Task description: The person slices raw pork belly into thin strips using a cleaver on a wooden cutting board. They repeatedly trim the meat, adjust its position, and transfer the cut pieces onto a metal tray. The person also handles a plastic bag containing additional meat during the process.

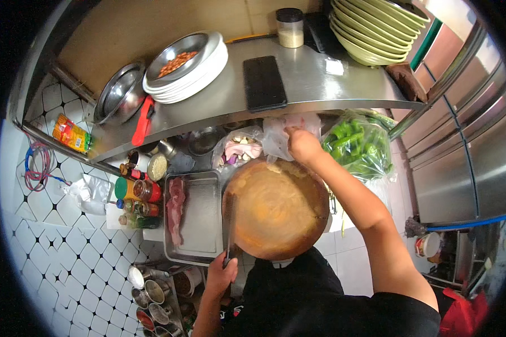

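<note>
My left hand (222, 271) grips the handle of a kitchen knife (232, 223); its blade is seen nearly edge-on along the left rim of a round wooden chopping block (278, 210). Beyond the block, my right hand (301, 143) has its fingers curled on a clear plastic bag (274, 137) whose contents are hard to make out. Left of that lies an open bag of garlic and pale and purple pieces (242, 149). Green peppers (354, 139) fill a bag to the right. A strip of raw meat (176, 210) rests in a metal tray (200, 258).
A steel shelf (219, 113) overhangs the far side, bearing a phone (265, 83), white plates (194, 92), green bowls (369, 38), a jar (290, 33) and a red-handled tool (142, 124). Seasoning jars (147, 191) stand left of the tray; metal containers (155, 290) stand lower left.
</note>
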`<state>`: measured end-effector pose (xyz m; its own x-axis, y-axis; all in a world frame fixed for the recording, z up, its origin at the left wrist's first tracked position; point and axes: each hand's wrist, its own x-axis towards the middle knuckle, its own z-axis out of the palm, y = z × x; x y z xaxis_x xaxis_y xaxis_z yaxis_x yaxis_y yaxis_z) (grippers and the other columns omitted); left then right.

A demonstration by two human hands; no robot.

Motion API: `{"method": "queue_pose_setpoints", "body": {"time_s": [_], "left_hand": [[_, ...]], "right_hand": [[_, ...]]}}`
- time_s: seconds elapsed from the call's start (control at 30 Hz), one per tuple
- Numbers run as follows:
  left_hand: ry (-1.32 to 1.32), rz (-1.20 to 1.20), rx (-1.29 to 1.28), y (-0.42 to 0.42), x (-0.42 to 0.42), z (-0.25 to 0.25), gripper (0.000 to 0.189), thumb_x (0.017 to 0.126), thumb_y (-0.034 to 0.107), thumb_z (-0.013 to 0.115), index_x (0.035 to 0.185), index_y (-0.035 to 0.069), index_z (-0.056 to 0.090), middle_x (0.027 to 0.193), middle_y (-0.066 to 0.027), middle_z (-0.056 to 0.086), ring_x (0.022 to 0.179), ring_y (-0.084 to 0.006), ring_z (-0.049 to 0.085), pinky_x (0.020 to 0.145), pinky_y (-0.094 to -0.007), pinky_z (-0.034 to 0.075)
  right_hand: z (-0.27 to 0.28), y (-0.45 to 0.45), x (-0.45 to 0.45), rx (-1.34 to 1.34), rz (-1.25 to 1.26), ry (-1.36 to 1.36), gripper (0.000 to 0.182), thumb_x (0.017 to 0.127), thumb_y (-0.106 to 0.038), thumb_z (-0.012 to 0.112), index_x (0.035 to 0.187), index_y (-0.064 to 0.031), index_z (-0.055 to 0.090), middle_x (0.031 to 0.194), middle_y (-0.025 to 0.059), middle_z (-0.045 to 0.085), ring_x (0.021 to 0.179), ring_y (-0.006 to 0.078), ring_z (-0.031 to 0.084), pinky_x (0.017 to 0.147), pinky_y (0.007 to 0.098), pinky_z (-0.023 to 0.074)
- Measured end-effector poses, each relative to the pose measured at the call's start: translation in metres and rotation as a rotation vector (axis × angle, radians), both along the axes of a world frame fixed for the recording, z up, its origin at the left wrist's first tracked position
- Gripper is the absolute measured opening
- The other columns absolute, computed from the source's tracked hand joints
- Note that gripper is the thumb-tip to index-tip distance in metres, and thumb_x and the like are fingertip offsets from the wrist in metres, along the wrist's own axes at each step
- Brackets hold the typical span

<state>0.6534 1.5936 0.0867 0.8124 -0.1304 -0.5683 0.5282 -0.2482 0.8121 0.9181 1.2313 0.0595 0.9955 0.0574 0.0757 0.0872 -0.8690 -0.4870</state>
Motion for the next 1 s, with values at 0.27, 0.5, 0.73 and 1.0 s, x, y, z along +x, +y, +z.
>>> {"method": "queue_pose_setpoints", "body": {"time_s": [0.27, 0.5, 0.73, 1.0], "left_hand": [[-0.288, 0.107, 0.519, -0.062, 0.009, -0.062, 0.030, 0.100, 0.026, 0.059, 0.106, -0.003, 0.056, 0.073, -0.0175, 0.063, 0.059, -0.0308, 0.062, 0.055, -0.0431, 0.049], [-0.325, 0.009, 0.837, -0.088, 0.006, -0.071, 0.040, 0.098, 0.032, 0.058, 0.112, -0.005, 0.054, 0.089, -0.0338, 0.065, 0.087, -0.0541, 0.062, 0.075, -0.0586, 0.051], [-0.324, 0.032, 0.885, -0.101, 0.009, -0.058, 0.038, 0.098, 0.031, 0.058, 0.106, -0.005, 0.054, 0.091, -0.0344, 0.065, 0.088, -0.0520, 0.064, 0.078, -0.0578, 0.051], [-0.212, -0.006, 0.899, -0.105, 0.009, -0.052, 0.041, 0.099, 0.032, 0.056, 0.110, -0.007, 0.051, 0.092, -0.0340, 0.065, 0.088, -0.0519, 0.063, 0.078, -0.0577, 0.051]], "right_hand": [[-0.040, -0.013, 0.022, -0.111, 0.553, -0.081, 0.026, 0.082, -0.020, 0.058, 0.100, -0.0103, 0.074, 0.110, 0.0162, 0.072, 0.100, 0.0344, 0.068, 0.084, 0.0446, 0.0544], [-0.068, -0.051, 0.062, -0.646, 0.258, 0.092, 0.031, 0.090, -0.023, 0.053, 0.110, -0.0133, 0.074, 0.122, 0.0130, 0.070, 0.113, 0.0295, 0.066, 0.100, 0.0428, 0.0481], [-0.041, -0.023, 0.085, -0.447, 0.225, 0.197, 0.044, 0.095, -0.021, 0.047, 0.134, -0.0040, 0.059, 0.142, 0.0212, 0.055, 0.131, 0.0352, 0.055, 0.112, 0.0458, 0.0400], [-0.084, -0.002, 0.125, -0.324, 0.236, 0.277, 0.058, 0.094, -0.035, 0.051, 0.146, -0.0099, 0.050, 0.155, 0.0176, 0.041, 0.143, 0.0342, 0.041, 0.117, 0.0453, 0.0327]]}}
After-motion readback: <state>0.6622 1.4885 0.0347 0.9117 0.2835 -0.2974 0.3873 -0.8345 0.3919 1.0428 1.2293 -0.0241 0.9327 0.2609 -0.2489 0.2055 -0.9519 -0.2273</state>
